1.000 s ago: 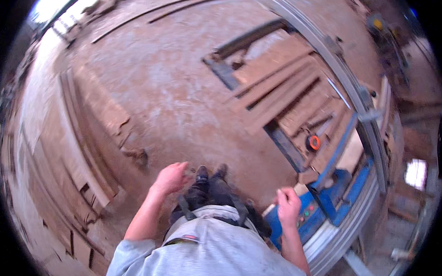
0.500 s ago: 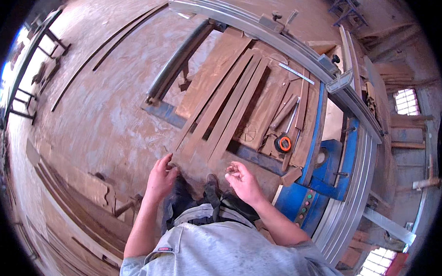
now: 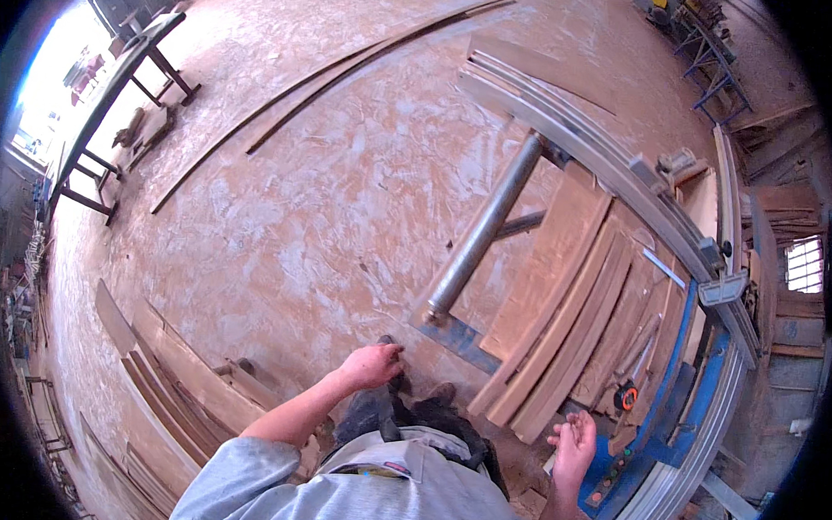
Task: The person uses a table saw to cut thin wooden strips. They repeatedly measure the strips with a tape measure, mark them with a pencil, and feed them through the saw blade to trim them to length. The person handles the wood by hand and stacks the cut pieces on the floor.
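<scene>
My left hand (image 3: 373,366) is held over the floor in front of my body, fingers curled in and nothing visible in them. Close to the near ends of several long wooden strips (image 3: 569,325) is my right hand (image 3: 573,446), empty, its fingers loosely bent and apart. The strips lie side by side on a blue machine frame, beside a wider wooden board (image 3: 549,255), and overhang the near edge. An orange and black tape measure (image 3: 626,397) sits to their right, by thin wooden pieces (image 3: 640,355) and a white ruler (image 3: 664,267).
A steel roller (image 3: 486,230) borders the frame's left side; a metal rail (image 3: 585,133) crosses its far side. Push buttons (image 3: 610,478) sit near my right arm. Long strips (image 3: 321,82) lie on the floor, more boards (image 3: 168,393) at left. A dark table (image 3: 119,103) stands far left.
My view has swung left, so the machine and strips now appear farther right. My hands have moved apart, and my left fingers are more curled.
</scene>
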